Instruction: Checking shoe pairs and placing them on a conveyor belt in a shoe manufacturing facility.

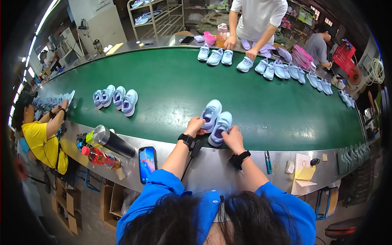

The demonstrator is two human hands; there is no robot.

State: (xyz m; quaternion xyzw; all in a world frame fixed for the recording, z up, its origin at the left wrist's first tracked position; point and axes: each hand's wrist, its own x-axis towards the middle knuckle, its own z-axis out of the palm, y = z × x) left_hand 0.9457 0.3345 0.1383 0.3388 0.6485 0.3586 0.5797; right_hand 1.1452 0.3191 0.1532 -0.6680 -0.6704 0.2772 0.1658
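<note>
A pair of light blue and lilac child's shoes lies on the green conveyor belt (175, 85) near its front edge. My left hand (195, 125) grips the heel of the left shoe (211, 112). My right hand (233, 138) holds the heel of the right shoe (220, 126). Both wrists wear black bands, and my blue sleeves come in from below.
Several more pale shoes (116, 99) sit on the belt at left and along the far edge (281, 69). On the steel ledge lie a phone (147, 164), a dark flask (112, 141), a red bottle (100, 157), and paper notes (303, 173). Other people work at left and across.
</note>
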